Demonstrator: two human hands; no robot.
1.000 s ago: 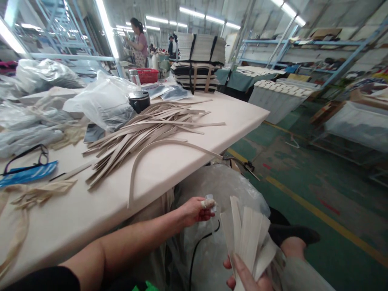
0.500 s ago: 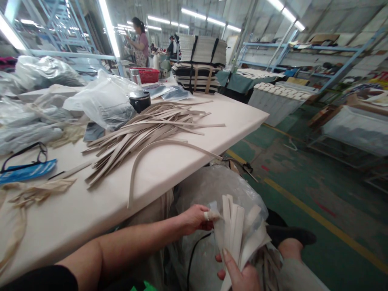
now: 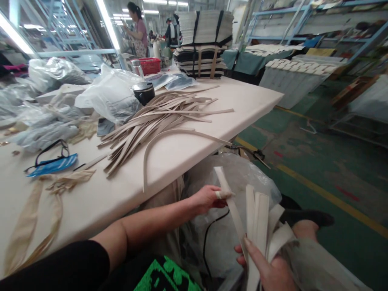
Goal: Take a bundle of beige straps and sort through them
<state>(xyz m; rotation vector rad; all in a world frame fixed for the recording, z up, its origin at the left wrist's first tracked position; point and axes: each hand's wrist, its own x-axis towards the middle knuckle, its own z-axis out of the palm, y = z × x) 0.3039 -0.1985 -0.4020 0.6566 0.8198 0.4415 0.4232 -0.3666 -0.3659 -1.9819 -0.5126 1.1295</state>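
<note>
My left hand [image 3: 212, 198] is closed on one pale beige fabric strip [image 3: 230, 202], near its upper end, with a wrap around one finger. That strip slants down to my right hand [image 3: 269, 264], which grips a bundle of similar strips [image 3: 257, 214] at lower right. The bundle's upper ends fan out, and some of them curl over to the right. My right hand's lower part is cut off by the frame edge. Beneath both hands lies a clear plastic bag [image 3: 224, 238] over my lap.
A heap of beige strips [image 3: 163, 117] lies on the table [image 3: 188, 165], one curving over its edge. Behind it stand a dark lidded mug [image 3: 143, 93], plastic bags [image 3: 106, 91] and strapped stacks [image 3: 203, 40]. Glasses [image 3: 51, 153] rest at left. A person [image 3: 138, 32] stands farther back.
My left hand has separated one strip from the bundle, its end now sticking up to the left. The camera view has shifted, so the scene sits differently in the frame.
</note>
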